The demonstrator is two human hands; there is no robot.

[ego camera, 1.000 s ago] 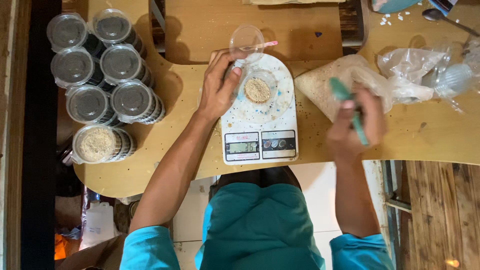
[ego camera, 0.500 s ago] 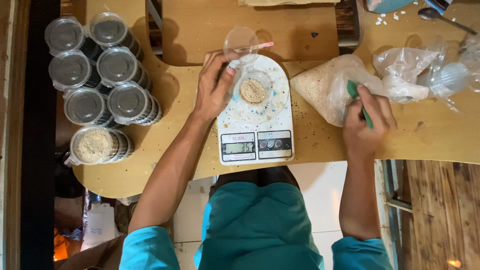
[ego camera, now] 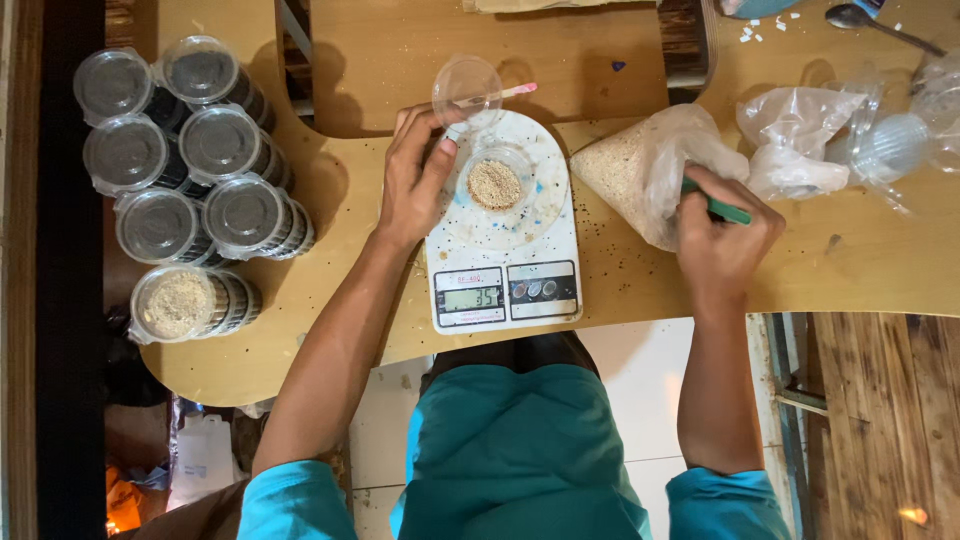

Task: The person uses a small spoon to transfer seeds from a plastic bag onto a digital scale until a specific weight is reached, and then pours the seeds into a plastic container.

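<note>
Seeds (ego camera: 494, 184) fill small cup (ego camera: 497, 178) on scale (ego camera: 505, 250); bag (ego camera: 640, 170) holds more.

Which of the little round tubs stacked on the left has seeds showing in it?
The stacked tub nearest the person, at the bottom of the group. It shows pale seeds under its lid; the other tubs look dark and empty.

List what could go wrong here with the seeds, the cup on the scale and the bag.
1. The left hand touches the small cup on the scale; pressing may skew the reading.
2. The right hand works a green scoop inside the floppy seed bag; seeds could spill onto the table, already speckled.
</note>
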